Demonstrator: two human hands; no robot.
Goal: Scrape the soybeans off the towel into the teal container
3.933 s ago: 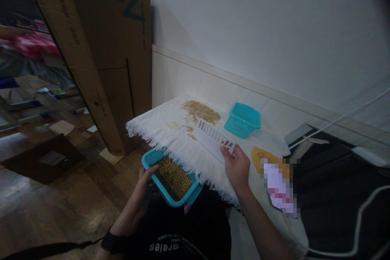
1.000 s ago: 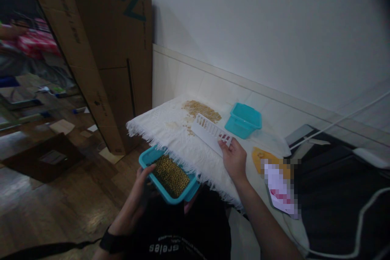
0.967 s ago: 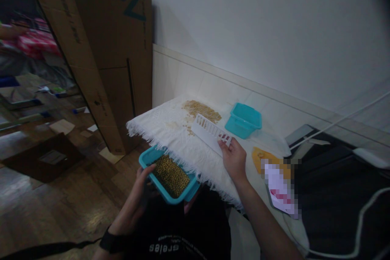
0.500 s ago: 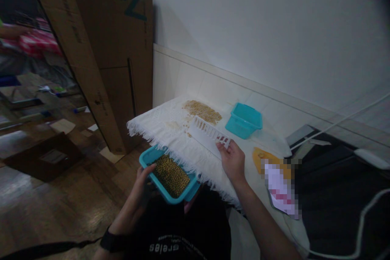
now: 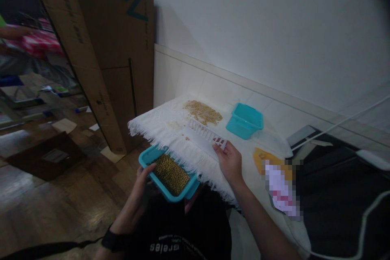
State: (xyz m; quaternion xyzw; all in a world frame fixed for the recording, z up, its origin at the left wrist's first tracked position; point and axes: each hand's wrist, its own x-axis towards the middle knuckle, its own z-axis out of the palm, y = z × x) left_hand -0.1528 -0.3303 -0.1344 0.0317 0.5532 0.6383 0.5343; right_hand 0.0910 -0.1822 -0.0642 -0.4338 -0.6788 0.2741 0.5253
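Observation:
My left hand (image 5: 142, 183) grips the left rim of a blue plastic basin (image 5: 170, 198), holding it just below the table's fringed edge. Inside the basin lies a layer of soybeans (image 5: 172, 174). My right hand (image 5: 229, 161) is closed on one end of a white slotted plastic strip (image 5: 201, 139), which lies low over the white cloth (image 5: 158, 120). A few loose beans (image 5: 186, 138) show beside the strip. Beyond it, a spread pile of soybeans (image 5: 202, 111) rests on the cloth. To the right of that pile stands a second blue basin (image 5: 243, 124).
A tall cardboard box (image 5: 122, 61) stands left of the table, and a wall runs behind it. At the right are a yellow packet (image 5: 258, 158), a black surface (image 5: 335, 178) and a white cable (image 5: 362, 215). Another person's arm (image 5: 18, 31) shows at far left.
My right hand has drawn the slotted strip slightly left and toward the table's near edge. The held basin has stayed almost in place.

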